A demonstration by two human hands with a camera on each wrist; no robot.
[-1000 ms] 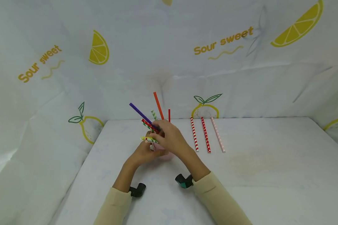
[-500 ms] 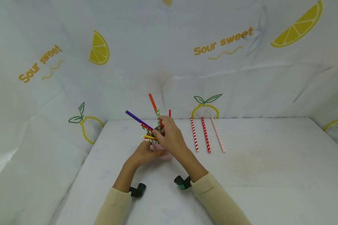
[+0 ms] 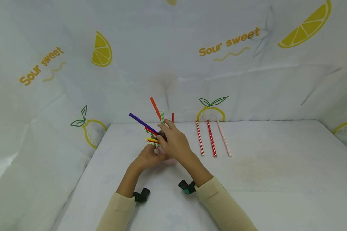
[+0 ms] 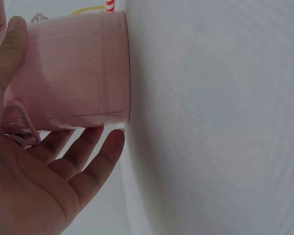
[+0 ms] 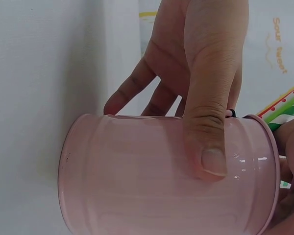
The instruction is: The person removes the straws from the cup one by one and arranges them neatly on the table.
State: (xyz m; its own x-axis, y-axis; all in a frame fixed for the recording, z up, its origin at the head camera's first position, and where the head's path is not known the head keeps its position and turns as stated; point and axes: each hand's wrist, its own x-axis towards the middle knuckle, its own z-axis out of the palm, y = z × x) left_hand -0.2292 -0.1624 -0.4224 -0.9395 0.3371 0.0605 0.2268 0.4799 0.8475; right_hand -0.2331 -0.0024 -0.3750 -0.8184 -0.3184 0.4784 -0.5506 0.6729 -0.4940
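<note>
My left hand (image 3: 148, 158) holds a pink metal bucket (image 4: 73, 68) that stands upright on the table, thumb along one side and fingers along the other. A small wire loop (image 4: 24, 120) sticks out from its wall. Several straws lean out of the mouth: purple (image 3: 141, 122), orange-red (image 3: 154, 107), red (image 3: 173, 117), yellow (image 3: 152, 140) and patterned ones. Right over the rim, my right hand (image 3: 176, 141) pinches a green-and-white striped straw (image 3: 162, 115) standing nearly upright. The straws' lower ends are hidden by the bucket and hands.
Three paper straws lie side by side to the right of the bucket: red-and-white striped (image 3: 200, 138), red with white dots (image 3: 211, 139) and pale pink dotted (image 3: 224, 138). A white lemon-print sheet (image 3: 133, 73) rises behind the white table (image 3: 263, 192).
The green-and-white striped straw has come rightward and upright at my right fingers. Orange-red and purple straws have tipped left and lower. My left hand stays on the bucket.
</note>
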